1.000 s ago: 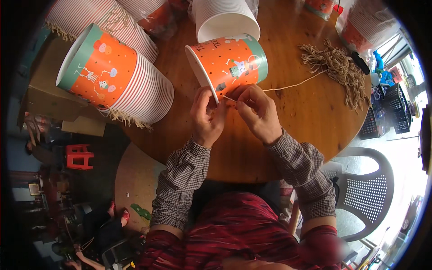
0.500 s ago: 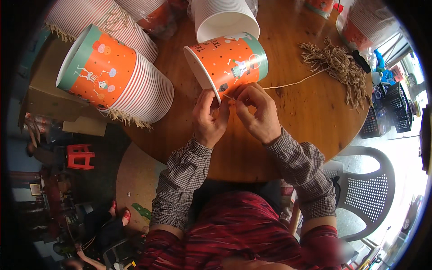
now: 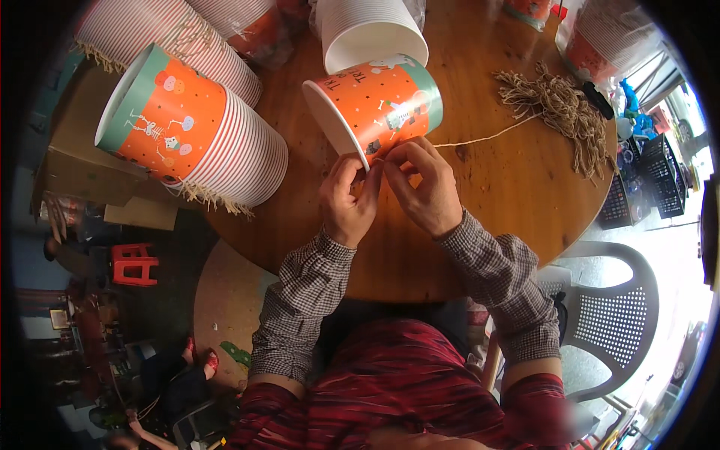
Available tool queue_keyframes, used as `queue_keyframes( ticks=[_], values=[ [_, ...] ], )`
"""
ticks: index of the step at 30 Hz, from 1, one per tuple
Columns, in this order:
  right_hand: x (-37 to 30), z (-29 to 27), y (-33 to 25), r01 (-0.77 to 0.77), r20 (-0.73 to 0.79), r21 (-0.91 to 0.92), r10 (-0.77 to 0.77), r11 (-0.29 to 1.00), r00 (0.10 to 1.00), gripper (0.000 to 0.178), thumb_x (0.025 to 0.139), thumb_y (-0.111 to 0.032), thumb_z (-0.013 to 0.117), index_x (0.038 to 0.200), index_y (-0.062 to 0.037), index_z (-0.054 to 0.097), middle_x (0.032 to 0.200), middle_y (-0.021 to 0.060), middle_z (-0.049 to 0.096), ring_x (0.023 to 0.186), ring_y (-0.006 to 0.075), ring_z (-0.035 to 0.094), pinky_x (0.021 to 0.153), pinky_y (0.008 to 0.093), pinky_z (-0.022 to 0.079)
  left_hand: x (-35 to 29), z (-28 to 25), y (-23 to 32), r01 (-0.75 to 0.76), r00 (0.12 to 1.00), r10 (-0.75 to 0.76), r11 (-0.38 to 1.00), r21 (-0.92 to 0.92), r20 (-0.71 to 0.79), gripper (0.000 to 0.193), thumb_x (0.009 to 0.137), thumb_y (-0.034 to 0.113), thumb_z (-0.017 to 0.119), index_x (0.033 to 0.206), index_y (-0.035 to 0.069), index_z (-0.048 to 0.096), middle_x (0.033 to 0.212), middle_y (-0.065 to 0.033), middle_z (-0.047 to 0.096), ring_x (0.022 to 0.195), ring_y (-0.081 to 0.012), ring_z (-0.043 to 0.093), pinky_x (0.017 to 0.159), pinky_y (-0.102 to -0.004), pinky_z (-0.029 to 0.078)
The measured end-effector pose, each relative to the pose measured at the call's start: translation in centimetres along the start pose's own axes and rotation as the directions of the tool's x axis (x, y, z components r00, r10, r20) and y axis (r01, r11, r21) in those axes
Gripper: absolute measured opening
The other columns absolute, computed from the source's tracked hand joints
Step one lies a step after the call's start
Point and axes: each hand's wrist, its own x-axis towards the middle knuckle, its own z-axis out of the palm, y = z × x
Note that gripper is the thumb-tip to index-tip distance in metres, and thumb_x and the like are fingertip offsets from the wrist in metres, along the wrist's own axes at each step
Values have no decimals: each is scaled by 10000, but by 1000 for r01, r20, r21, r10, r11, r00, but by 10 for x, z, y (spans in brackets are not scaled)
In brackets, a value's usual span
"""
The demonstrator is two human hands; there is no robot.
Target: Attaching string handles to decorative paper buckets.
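An orange paper bucket (image 3: 375, 101) with a green band and cartoon print lies on its side above the table, its mouth turned left. My left hand (image 3: 348, 199) pinches its rim at the lower edge, thumb outside. Close beside it, my right hand (image 3: 424, 184) has thumb and forefinger together at the bucket's side, on a thin tan string whose end between the fingertips is hardly visible. The string (image 3: 480, 140) runs from behind my right hand to a tangled bundle of cut strings (image 3: 566, 112) at the right of the table.
A nested stack of orange buckets (image 3: 244, 154) leans at the left, strings hanging at its side, with another stack (image 3: 165, 45) behind. White buckets (image 3: 375, 37) lie at the back of the wooden table (image 3: 517, 247). A grey chair (image 3: 611, 315) stands right; a person's feet show lower left.
My right thumb and forefinger have moved left, up against my left fingertips. The short piece of string seen between the hands is now mostly hidden. The bucket remains in nearly the same place.
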Motion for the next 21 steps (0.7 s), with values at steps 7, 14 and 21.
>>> queue_keyframes(
  ticks=[7, 14, 21],
  values=[
    [0, 2, 9, -6, 17, 8, 6, 1000, 1000, 147, 816, -39, 625, 945, 12, 578, 926, 128, 571, 786, 233, 633, 644, 294, 558, -3, 3, -11, -88, 995, 90, 995, 52, -34, 77, 834, -8, 639, 905, -25, 616, 821, -113, 639, 722, -192, 623, 633, -284, 498],
    [-2, 7, 13, -22, 45, 51, 20, 998, 999, 216, 812, -10, 608, 1016, 29, 547, 975, 152, 558, 912, 248, 637, 707, 308, 571, 4, 3, -11, 143, 990, -144, 989, -41, -4, 97, 846, 1, 627, 942, -7, 626, 849, -102, 664, 750, -158, 660, 643, -272, 528],
    [0, 6, 13, -47, 59, 18, 45, 999, 997, 222, 804, 9, 605, 1013, 29, 533, 990, 151, 561, 849, 253, 654, 712, 312, 569, 9, 6, -18, 265, 964, -254, 950, -166, 81, 93, 868, 20, 598, 952, -19, 614, 847, -87, 665, 743, -149, 657, 664, -265, 538]
  ],
)
